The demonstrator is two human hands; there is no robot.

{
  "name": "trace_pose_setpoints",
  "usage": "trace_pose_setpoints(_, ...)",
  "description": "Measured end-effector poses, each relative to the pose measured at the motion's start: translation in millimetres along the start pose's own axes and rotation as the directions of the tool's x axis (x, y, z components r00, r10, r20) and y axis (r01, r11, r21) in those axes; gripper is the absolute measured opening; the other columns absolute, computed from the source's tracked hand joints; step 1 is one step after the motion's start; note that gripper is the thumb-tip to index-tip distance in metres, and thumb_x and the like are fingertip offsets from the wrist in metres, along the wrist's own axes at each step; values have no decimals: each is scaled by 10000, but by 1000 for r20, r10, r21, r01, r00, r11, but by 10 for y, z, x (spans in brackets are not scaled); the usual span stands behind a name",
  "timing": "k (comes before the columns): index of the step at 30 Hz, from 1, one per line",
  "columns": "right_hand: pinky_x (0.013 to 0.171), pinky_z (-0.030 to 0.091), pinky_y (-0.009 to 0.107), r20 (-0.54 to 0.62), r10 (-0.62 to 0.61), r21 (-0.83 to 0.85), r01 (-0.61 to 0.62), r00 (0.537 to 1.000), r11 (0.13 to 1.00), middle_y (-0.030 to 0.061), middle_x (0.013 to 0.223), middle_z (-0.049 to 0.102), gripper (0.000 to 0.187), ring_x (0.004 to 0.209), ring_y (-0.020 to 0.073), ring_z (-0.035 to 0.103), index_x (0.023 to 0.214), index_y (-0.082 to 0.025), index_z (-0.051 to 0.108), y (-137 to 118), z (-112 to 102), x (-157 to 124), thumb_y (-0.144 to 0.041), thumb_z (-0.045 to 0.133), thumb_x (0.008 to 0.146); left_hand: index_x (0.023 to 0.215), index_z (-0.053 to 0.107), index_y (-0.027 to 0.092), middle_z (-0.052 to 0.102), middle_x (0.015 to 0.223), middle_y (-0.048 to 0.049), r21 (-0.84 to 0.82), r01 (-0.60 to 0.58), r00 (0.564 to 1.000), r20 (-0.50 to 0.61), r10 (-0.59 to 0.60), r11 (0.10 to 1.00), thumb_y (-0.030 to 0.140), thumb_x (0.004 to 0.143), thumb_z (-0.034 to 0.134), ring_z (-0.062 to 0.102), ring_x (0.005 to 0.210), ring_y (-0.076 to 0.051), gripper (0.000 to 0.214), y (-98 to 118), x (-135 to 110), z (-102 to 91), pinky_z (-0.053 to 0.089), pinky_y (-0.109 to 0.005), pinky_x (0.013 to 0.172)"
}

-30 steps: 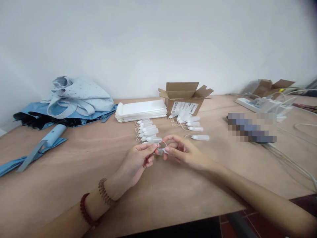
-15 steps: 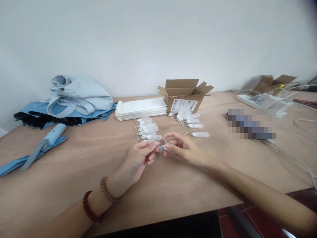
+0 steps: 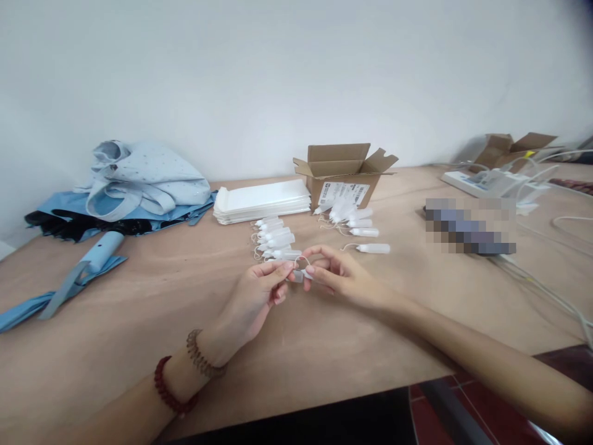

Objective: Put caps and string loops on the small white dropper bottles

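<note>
Over the table my left hand [image 3: 259, 292] and my right hand [image 3: 345, 277] meet at a small white plastic dropper bottle [image 3: 298, 276] with a thin looped strap. My left fingers pinch it on the left side, and my right thumb and fingers close on its other end. The strap arches up between the two hands. Much of the bottle hides behind my fingers. Just beyond my left hand lies a group of similar bottles [image 3: 278, 237], cords to the left. Past my right hand is a second group [image 3: 364, 232], with one bottle [image 3: 373, 248] lying apart in front.
An open cardboard box [image 3: 343, 182] stands behind the bottles, beside a stack of white envelopes [image 3: 264, 201]. At left lie a light blue cloth bag [image 3: 152, 173] and a blue umbrella [image 3: 99, 250]. A power strip [image 3: 467, 185], cables and a blurred-out object [image 3: 470, 227] occupy the right.
The view has shifted very slightly. Both hands keep their pinch on the bottle, with hardly any movement of the fingers.
</note>
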State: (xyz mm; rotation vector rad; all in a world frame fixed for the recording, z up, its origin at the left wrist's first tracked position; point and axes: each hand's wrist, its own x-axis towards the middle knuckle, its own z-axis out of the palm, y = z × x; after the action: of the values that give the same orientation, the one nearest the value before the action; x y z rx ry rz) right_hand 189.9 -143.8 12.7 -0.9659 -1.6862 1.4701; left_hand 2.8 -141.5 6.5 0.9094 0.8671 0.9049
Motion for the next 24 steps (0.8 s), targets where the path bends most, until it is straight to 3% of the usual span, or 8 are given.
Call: trace_pose_setpoints(24, 447, 264, 195, -23, -5, 28, 6, 1000, 1000, 11, 739, 637, 350, 493, 70, 406, 1125, -188, 477, 22, 17, -11, -423, 532, 872, 761, 658, 117, 548, 700, 3, 58, -24, 999, -36, 26, 998, 329, 770, 674, 361, 478, -24, 213, 0, -21, 1, 238, -206, 455)
